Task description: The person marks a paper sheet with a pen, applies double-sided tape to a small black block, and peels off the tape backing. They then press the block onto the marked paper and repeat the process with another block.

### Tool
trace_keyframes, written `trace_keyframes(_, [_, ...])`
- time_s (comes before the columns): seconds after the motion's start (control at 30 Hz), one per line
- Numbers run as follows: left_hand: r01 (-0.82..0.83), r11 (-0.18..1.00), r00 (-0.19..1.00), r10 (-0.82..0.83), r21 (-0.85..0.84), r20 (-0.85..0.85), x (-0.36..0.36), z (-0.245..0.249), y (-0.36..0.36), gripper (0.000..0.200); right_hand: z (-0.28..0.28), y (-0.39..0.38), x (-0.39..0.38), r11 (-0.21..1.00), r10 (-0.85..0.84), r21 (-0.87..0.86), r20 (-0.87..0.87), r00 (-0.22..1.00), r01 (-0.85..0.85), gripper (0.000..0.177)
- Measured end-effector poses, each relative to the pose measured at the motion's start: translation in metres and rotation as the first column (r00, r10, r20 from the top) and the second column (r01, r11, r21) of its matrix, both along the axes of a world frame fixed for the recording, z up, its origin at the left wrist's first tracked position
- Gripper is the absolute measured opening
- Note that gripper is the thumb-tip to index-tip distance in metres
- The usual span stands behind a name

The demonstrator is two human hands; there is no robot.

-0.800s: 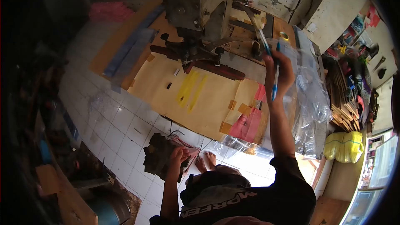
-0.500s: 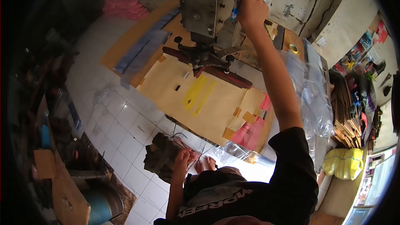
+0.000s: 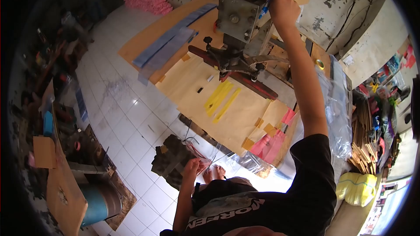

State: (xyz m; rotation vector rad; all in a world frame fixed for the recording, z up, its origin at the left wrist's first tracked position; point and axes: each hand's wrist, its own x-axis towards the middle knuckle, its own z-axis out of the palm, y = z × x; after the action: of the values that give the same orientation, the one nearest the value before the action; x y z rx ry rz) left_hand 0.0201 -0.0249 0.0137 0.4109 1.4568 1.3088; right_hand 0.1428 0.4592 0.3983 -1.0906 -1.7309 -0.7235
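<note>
Gripping a slim blue pen-like stick point(image 3: 264, 9), the right hand point(image 3: 283, 10) is curled into a fist beside the tall dark metal press point(image 3: 234, 15); whether it touches the press cannot be told. The stick shows on the fist's left, between it and the press, long axis slanting down-left, well apart from the left hand point(image 3: 192, 167). That hand is loosely curled near a boxy dark-grey block point(image 3: 169, 159); any hold is unclear. Counted outward: one visible stick, one press, one dark red bar point(image 3: 262, 89) beneath it, one tan paper sheet point(image 3: 236, 126) on the brown wooden tabletop point(image 3: 175, 19).
</note>
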Motion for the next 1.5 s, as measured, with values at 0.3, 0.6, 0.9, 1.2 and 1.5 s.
trace_keyframes(0.3, [-0.025,1.0,1.0,0.025,0.006,0.011,0.0,-0.014,-0.009,0.03,-0.005,0.028,0.009,0.932,0.361,0.023,0.002,0.933,-0.36,0.03])
trace_keyframes(0.6, [-0.05,0.999,0.998,0.05,0.016,0.029,0.005,-0.013,-0.015,0.03,-0.01,0.031,0.005,0.905,0.424,0.05,0.003,0.906,-0.423,0.032])
trace_keyframes(0.9, [-0.108,0.992,0.994,0.106,0.07,0.03,0.003,-0.02,-0.024,0.03,-0.002,0.04,0.012,0.891,0.441,-0.149,0.069,0.895,-0.428,0.042])
trace_keyframes(1.2, [-0.148,0.983,0.988,0.143,0.104,0.05,0.009,-0.021,-0.039,0.027,-0.011,0.045,0.01,0.903,0.429,-0.065,0.076,0.9,-0.425,0.041])
trace_keyframes(1.5, [-0.071,0.997,0.997,0.071,0.016,0.026,0.008,-0.021,-0.041,0.036,-0.021,0.027,0.017,0.9,0.433,0.022,0.071,0.899,-0.435,0.047])
